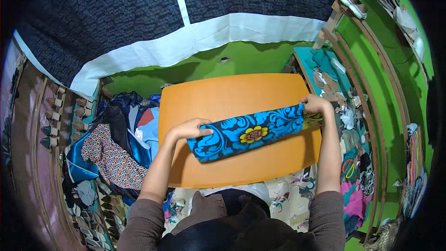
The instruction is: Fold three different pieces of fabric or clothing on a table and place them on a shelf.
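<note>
A folded piece of patterned cloth [227, 145], black with blue scrolls and one yellow flower, is stretched in a long band over the orange table [218, 100]. My left hand [188, 129] grips its left upper corner, thumb lying on top and fingers behind it. At the other end, my right hand [314, 104] pinches the upper right corner. A yellowish-brown part of the cloth hangs below that hand. The band slants, its right end farther from me than its left. Whether its lower edge touches the tabletop I cannot tell.
Piled clothes [114, 151] lie left of the table, beside a rack of shoe forms [53, 116]. On the right, a teal shelf [304, 62] holds fabric scraps and yellow-handled scissors [348, 168]. Wooden rails [364, 97] run along the green wall. A dark curtain [116, 14] hangs behind.
</note>
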The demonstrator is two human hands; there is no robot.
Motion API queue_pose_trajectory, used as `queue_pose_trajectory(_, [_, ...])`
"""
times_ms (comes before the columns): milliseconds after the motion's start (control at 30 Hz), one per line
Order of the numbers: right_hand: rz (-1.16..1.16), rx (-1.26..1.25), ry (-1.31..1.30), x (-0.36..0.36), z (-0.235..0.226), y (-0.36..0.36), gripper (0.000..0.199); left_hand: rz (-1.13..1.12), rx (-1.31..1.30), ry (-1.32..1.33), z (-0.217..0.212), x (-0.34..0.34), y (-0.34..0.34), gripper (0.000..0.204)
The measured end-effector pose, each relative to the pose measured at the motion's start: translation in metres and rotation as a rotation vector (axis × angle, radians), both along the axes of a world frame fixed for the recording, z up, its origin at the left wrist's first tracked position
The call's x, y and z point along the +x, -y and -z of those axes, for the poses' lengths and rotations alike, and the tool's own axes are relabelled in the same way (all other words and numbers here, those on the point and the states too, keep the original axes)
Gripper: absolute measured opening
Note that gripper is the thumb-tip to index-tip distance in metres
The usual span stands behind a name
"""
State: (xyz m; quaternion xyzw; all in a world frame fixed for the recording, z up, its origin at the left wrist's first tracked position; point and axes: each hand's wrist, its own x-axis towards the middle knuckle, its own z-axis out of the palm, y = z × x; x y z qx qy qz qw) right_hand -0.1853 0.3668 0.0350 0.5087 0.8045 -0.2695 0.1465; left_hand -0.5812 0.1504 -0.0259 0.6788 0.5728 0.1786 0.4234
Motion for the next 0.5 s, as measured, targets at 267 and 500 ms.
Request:
queue_pose_trajectory(267, [-0.015,0.465,0.314,-0.063,0.086,0.019,0.04,-0.125,-0.11,-0.406,0.07,0.001,0.007,0.043])
queue_pose_trajectory(500, [0.134,0.684,-0.22,-0.112,0.187,0.124,0.054,-0.17,0.514,-0.768,0.107,0.051,0.036,0.057])
